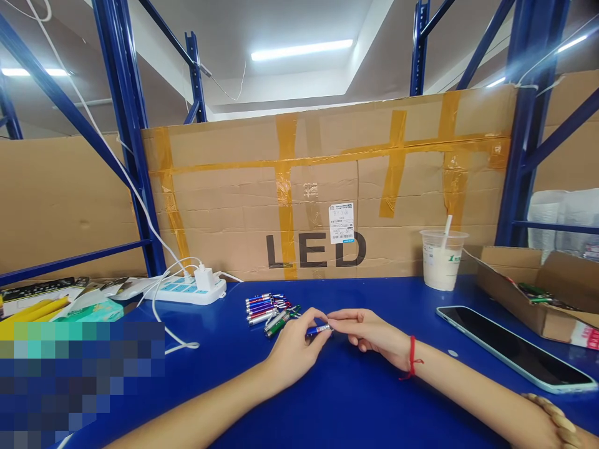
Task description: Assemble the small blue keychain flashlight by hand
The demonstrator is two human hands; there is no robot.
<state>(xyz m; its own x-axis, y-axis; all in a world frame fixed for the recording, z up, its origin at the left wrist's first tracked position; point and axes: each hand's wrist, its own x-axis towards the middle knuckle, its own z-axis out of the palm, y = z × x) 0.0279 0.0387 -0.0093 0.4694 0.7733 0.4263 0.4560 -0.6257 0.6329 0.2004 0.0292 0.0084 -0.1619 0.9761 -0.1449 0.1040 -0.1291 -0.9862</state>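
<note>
Blue tabletop (355, 399), broad cardboard sheet (224, 206) upright along its far edge, amber tape strips (284, 193) crossing it, black letters LED (302, 249) low down, 1 white label (341, 221) partly over the D, blue metal posts (122, 93) at both sides, pale ceiling (299, 22), bright tube light (302, 50) overhead

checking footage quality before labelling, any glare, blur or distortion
Head view, top: long white ceiling tube glares; haze washes over the blue metal right upright. Head view, sides: uprights lean, suggesting wide-angle distortion. Head view, lower left: blocky pixelation hides detail. Head view, centre: small blue cylinder in the left hand lacks readable detail.
</note>
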